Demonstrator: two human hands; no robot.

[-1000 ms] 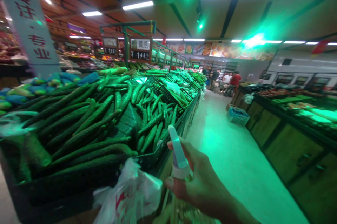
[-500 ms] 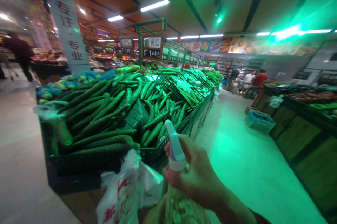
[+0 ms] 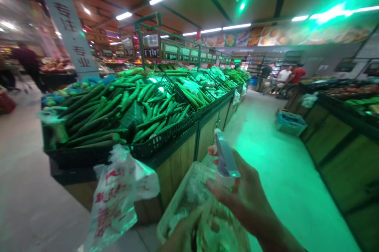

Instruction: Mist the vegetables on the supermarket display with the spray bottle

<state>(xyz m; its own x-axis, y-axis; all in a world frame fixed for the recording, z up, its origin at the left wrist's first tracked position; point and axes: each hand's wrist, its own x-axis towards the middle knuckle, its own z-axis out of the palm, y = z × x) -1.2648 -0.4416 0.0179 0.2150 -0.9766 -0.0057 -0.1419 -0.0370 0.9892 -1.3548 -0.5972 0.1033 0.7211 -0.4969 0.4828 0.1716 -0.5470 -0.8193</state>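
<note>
My right hand (image 3: 247, 200) is closed around the neck of a spray bottle (image 3: 225, 158), whose pale trigger head points up and away toward the aisle. Below it my left hand (image 3: 181, 233) shows only in part at the bottom edge. Its fingers curl at the near rim of a white plastic basket (image 3: 177, 198) with pale wrapped contents. The bottle's clear body hangs over that basket. Both hands are beside the near corner of a produce stand piled with long green cucumbers (image 3: 118, 112) in black crates.
A bundle of white printed plastic bags (image 3: 117, 196) hangs off the stand's corner. A blue crate (image 3: 289, 124) sits on the aisle floor by the right-hand display counter (image 3: 334, 129). Several people (image 3: 284, 76) stand far down the aisle; another person (image 3: 28, 62) walks at far left.
The view has drawn back and to the right from the cucumber stand. My right hand with the spray bottle has shifted right, and the white basket and my left hand have come into view.
</note>
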